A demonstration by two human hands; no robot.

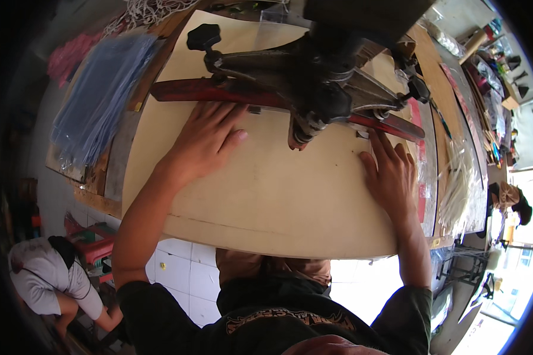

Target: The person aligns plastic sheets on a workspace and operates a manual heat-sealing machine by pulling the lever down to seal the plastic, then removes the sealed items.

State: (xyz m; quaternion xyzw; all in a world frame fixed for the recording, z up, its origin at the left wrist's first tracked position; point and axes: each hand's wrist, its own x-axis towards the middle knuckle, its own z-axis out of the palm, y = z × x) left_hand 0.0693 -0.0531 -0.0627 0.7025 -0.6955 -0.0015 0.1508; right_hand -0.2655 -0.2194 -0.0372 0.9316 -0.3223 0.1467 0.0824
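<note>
My left hand (pixel 210 139) lies on a beige board (pixel 272 195), palm down, its fingers stretched out and the thumb apart. Its fingertips reach the near edge of a long red bar (pixel 219 90), which partly hides them. Farther right, my right hand (pixel 391 171) rests on the board's right side, fingers extended, tips close under the right end of that bar. Above the bar stands a dark metal machine head (pixel 320 65) with arms and black knobs (pixel 204 36). Small dark metal pieces (pixel 254 110) show at the bar's near edge. Whether thin film lies under my hands, I cannot tell.
A stack of bluish clear plastic sheets (pixel 103 97) lies left of the board. Clear plastic strips (pixel 456 189) hang at the right edge. Another person (pixel 50 278) bends low at the lower left, near a red stool (pixel 95 245). Cluttered shelves line the right.
</note>
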